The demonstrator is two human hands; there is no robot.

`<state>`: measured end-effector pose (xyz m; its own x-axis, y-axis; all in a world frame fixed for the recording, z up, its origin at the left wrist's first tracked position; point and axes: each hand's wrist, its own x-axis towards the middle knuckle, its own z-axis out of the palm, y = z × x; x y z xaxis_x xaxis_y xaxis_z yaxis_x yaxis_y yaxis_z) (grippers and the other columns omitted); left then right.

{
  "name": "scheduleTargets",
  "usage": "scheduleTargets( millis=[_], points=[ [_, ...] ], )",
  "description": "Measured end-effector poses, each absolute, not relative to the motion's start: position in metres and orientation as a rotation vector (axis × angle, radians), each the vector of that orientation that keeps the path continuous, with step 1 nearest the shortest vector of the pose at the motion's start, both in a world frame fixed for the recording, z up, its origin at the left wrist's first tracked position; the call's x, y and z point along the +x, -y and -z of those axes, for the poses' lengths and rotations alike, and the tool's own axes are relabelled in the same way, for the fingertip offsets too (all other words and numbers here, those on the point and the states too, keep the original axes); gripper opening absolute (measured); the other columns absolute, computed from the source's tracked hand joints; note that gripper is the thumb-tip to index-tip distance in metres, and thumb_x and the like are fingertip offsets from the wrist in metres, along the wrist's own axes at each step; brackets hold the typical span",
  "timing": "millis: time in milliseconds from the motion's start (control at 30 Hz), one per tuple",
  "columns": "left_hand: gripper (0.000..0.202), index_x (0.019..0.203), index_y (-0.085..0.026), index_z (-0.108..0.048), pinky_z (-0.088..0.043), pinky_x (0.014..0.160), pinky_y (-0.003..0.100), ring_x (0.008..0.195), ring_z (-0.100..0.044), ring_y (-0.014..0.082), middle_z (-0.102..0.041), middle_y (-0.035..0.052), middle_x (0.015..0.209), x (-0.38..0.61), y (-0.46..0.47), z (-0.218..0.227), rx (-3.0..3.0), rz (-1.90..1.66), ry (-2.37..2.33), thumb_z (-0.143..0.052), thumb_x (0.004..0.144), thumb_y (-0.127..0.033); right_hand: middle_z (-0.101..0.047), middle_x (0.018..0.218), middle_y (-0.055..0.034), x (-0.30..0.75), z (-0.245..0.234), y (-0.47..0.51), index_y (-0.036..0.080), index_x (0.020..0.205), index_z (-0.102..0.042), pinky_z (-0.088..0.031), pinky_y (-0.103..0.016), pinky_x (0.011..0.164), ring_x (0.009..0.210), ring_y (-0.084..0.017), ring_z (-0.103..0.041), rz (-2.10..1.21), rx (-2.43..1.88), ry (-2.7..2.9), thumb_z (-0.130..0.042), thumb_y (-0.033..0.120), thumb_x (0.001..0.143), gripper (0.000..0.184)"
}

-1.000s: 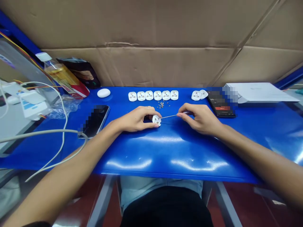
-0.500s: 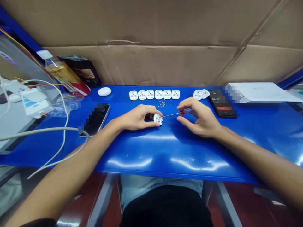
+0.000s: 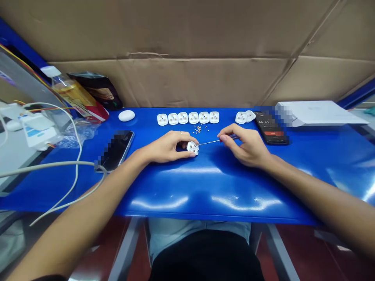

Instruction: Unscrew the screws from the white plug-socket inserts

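Note:
Between the thumb and fingers of my left hand point(image 3: 172, 147) is a small round white plastic plug piece point(image 3: 192, 148) with metal parts in its face. My right hand point(image 3: 246, 143) grips a screwdriver point(image 3: 208, 143) by its handle, which is mostly covered by the fingers; a bit of red shows. The thin shaft points left and its tip is at the white piece. Behind my hands lies a small scatter of brass-coloured screws point(image 3: 199, 128). Farther back stands a row of several white square plug pieces point(image 3: 193, 118) with metal contacts.
Two more white pieces point(image 3: 245, 116) lie beside a phone showing a timer point(image 3: 272, 128). A white box point(image 3: 319, 113) is at the right. On the left are another phone point(image 3: 118, 150), a white oval case point(image 3: 126, 115), a bottle point(image 3: 76, 95) and a loose cable point(image 3: 76, 156).
My right thumb and fingers have closed farther round the screwdriver handle. The phone's timer has gone from 0:00 to 00:02. My left hand keeps its hold, and the view has shifted slightly.

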<state>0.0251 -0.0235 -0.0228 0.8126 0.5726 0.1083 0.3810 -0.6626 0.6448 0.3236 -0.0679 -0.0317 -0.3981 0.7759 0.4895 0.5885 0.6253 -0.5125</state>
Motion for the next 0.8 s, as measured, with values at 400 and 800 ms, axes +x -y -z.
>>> scheduleTargets(
  millis=[400, 800],
  points=[
    [0.040, 0.133, -0.021, -0.073, -0.054, 0.090, 0.031, 0.106, -0.071, 0.0227, -0.076, 0.0081, 0.124, 0.0258, 0.0252, 0.0219, 2.380, -0.407, -0.699, -0.072, 0.100, -0.046, -0.078, 0.104, -0.0069, 0.3234, 0.0319, 0.0697, 0.024, 0.113, -0.064, -0.061, -0.039, 0.078, 0.088, -0.024, -0.076, -0.311, -0.956, 2.147, -0.059, 0.026, 0.101, 0.013],
    [0.041, 0.132, -0.022, -0.074, -0.055, 0.091, 0.033, 0.107, -0.072, 0.0244, -0.076, 0.0092, 0.125, 0.0265, 0.0251, 0.0219, 2.377, -0.409, -0.708, -0.072, 0.100, -0.047, -0.076, 0.111, -0.0098, 0.3226, 0.0322, 0.0713, 0.023, 0.120, -0.061, -0.061, -0.041, 0.081, 0.093, -0.026, -0.075, -0.301, -0.934, 2.162, -0.060, 0.024, 0.098, 0.022]
  ],
)
